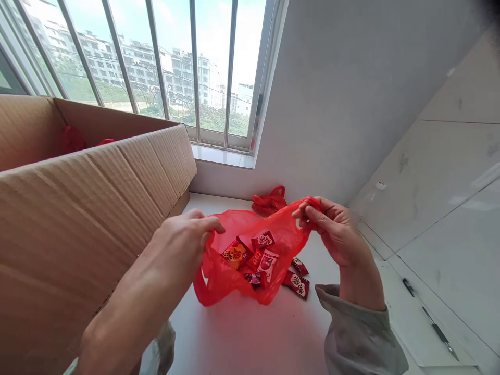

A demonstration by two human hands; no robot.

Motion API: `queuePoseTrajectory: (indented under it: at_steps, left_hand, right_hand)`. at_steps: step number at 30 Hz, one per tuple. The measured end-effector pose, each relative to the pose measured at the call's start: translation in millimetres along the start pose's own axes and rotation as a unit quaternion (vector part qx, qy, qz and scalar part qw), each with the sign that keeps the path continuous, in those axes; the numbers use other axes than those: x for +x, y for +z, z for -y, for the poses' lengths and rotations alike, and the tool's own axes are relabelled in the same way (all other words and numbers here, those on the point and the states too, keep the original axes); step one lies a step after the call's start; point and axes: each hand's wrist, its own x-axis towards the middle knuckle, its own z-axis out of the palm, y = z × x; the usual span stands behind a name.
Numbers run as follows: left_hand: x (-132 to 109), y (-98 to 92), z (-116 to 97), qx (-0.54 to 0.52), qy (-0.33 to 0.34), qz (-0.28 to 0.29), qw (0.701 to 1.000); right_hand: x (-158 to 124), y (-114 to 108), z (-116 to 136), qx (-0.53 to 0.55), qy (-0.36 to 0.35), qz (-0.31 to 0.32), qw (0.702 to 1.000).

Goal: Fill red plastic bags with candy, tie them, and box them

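A thin red plastic bag is stretched wide between my two hands over the white table. My left hand grips its left edge, the fingertips curled over the rim. On the right, my right hand pinches a handle of the bag between thumb and fingers. Inside lie several wrapped sweets, among them a red and yellow packet, a pink and white packet and a dark red packet with white characters. Just outside the bag, to its right, dark red packets rest on the table.
A large cardboard box with red bags inside stands at left. Behind my bag, a crumpled red bag lies near the wall. Two pens are at the right, one on a white notebook-like sheet. A barred window is behind.
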Motion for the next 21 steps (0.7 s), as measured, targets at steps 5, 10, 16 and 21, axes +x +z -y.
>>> queuePoseTrajectory:
  at_steps: [5,10,16,21]
  left_hand:
    - [11,-13.5,-17,-0.073,-0.03,-0.181,0.98]
    - [17,-7.4,-16,-0.391,0.013,-0.199,0.899]
    - [5,-4.9,-34,-0.48,0.081,-0.053,0.872]
    - [-7,2.8,-50,-0.428,0.107,0.174,0.88]
  right_hand:
    - [0,16,4,0.084,-0.09,-0.118,0.985]
    - [-5,33,8,0.071,-0.099,-0.088,0.989]
    - [-11,50,12,0.095,-0.059,-0.022,0.993]
    - [-21,68,20,0.105,-0.003,0.026,0.994]
